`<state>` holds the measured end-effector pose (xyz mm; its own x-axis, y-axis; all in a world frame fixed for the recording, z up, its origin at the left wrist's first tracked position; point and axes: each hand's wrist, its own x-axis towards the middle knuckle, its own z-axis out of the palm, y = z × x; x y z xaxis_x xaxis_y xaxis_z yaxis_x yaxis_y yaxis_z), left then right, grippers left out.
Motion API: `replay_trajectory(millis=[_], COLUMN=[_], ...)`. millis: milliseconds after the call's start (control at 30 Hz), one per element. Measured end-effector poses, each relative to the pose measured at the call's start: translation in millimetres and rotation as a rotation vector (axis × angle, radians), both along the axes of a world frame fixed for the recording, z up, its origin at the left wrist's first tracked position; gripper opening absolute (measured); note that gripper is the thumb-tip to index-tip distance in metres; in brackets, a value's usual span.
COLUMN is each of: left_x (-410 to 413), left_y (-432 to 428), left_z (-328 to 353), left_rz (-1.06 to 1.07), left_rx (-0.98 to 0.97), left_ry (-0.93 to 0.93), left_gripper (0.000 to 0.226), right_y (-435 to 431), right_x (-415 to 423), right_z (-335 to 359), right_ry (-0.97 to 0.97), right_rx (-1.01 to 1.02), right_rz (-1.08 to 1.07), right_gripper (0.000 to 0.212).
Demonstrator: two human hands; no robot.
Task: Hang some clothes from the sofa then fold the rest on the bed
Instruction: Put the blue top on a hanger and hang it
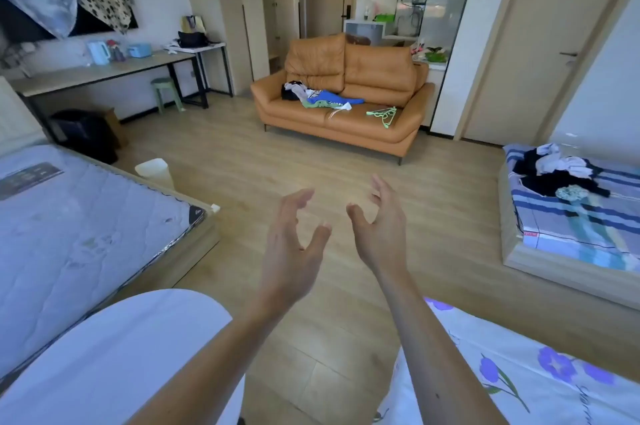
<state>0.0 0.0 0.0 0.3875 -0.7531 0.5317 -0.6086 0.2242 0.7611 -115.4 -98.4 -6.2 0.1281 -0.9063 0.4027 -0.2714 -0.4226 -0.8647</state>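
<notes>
Far left, a bare mattress (69,234), and behind it the long surface (104,72) with a kettle (98,52) on it. Centre: left hand (294,237) up over the wood floor (242,161), grip spread, holding nothing. Right hand (381,227) is just beside it, the same, fingers loosely fanned. Both are well apart from the sofa (377,74), where the clothes (318,98) lie heaped on the left seat. Soft, light, floppy stuff, I'd say, best taken at collar or shoulders so it hangs straight. Green hangers (382,114) sit on the right seat, stiff and likely to tangle. Far right, the bed (571,234) carries a dark-and-white pile (554,171) for folding.
</notes>
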Motion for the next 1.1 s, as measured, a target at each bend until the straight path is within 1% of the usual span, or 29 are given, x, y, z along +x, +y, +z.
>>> replay_trajectory(millis=[67, 133, 333, 500, 633, 833, 1000, 1100], left_x=[12, 27, 86, 135, 161, 188, 207, 218], left_y=[-9, -20, -76, -128, -169, -231, -316, -368], left_z=[-2, -8, -21, -23, -21, -20, -22, -22], left_rz=[0.046, 0.05, 0.0, -0.024, -0.045, -0.043, -0.024, -0.008], left_rx=[-0.011, -0.004, 0.096, 0.132, 0.143, 0.13, 0.121, 0.113], left_ry=[0.092, 0.14, 0.231, 0.338, 0.396, 0.449, 0.462, 0.433], left_gripper=[0.047, 0.046, 0.043, 0.037, 0.03, 0.028, 0.027, 0.027], right_y=[-8, -17, -70, -121, -160, -223, -313, -373], right_x=[10, 23, 84, 132, 162, 196, 219, 232], right_z=[-4, -11, -26, -33, -36, -40, -45, -46], right_ry=[0.001, 0.014, 0.015, 0.026, 0.011, -0.04, -0.067, -0.097], right_rx=[0.011, 0.021, 0.087, 0.14, 0.194, 0.239, 0.244, 0.241], right_rz=[-0.014, -0.012, -0.021, -0.033, -0.037, -0.022, 0.005, 0.022], right_gripper=[0.064, 0.064, 0.062, 0.055, 0.055, 0.058, 0.058, 0.057])
